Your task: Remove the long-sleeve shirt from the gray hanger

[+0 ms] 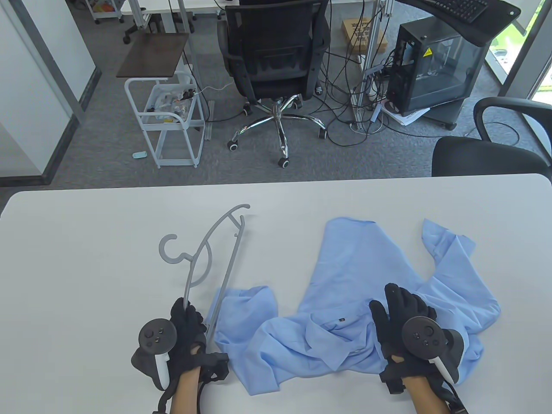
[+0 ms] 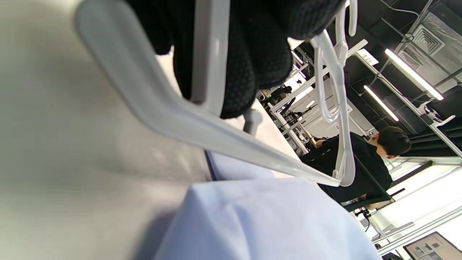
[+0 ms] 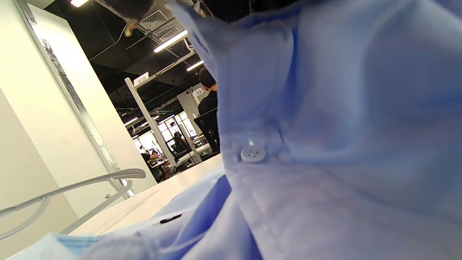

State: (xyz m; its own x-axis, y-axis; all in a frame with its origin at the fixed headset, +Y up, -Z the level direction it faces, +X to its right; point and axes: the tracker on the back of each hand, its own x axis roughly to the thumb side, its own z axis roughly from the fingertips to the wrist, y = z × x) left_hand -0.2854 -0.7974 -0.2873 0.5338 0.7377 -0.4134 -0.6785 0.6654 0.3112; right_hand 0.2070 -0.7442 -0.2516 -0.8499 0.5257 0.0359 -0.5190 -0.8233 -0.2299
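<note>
The light blue long-sleeve shirt [image 1: 366, 284] lies crumpled on the white table [image 1: 86, 258]. The gray hanger [image 1: 215, 254] is out of the shirt, to its left, with its far end raised above the table. My left hand [image 1: 189, 332] grips the hanger's near end; in the left wrist view my gloved fingers [image 2: 245, 61] wrap its bars [image 2: 202, 126] above the shirt's sleeve [image 2: 260, 224]. My right hand [image 1: 405, 319] rests flat on the shirt's near right part, fingers spread. The right wrist view shows the shirt's fabric and a button [image 3: 252, 154] close up, and the hanger [image 3: 72, 191] at left.
Beyond the table's far edge stand a black office chair [image 1: 276, 56], a white cart [image 1: 168, 116], a computer case [image 1: 435, 64] with cables, and another black chair [image 1: 487, 151] at the right.
</note>
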